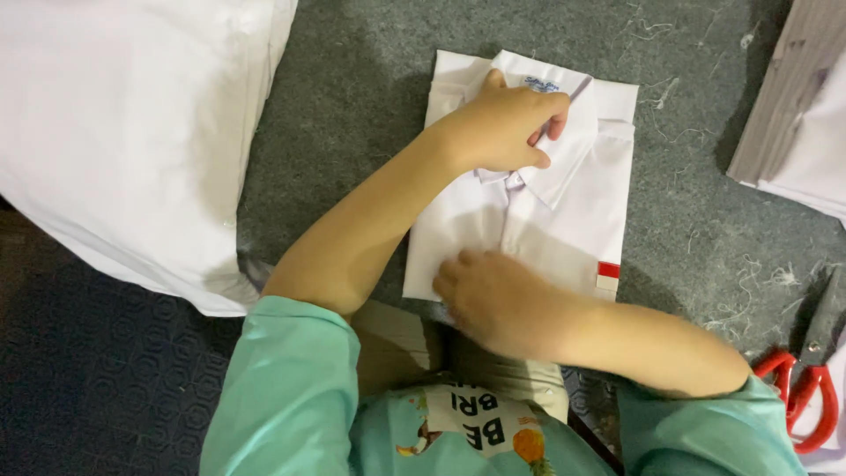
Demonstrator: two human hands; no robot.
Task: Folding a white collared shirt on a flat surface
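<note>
Left hand (507, 128) lay curled over the collar (551, 163) of a folded white shirt (529, 220), fingers together and bent, thumb tip resting on the collar's right point, apparently pinning the neck flat so that the fold kept its shape. Right hand (493, 295), at six o'clock from the left, pressed palm-down with fingers close together on the shirt's lower edge, seemingly to smooth or steady the front panel; whether it gripped any cloth could not be told, the fingertips being turned under. Shirt rested on a grey felt-like mat (352, 115), roughly at the centre of the view, with a small red-and-white patch (609, 275) at its four o'clock corner. At nine o'clock lay a large heap of white fabric (132, 132), cut off by the frame's edge. At two o'clock a stack of white and grey pieces (793, 115) was only partly visible. At four o'clock red-handled scissors (806, 388) showed, blades dark and hard to trace. Loose threads scattered the mat. Teal sleeves (282, 388) hid the lap and the shirt's near edge
</note>
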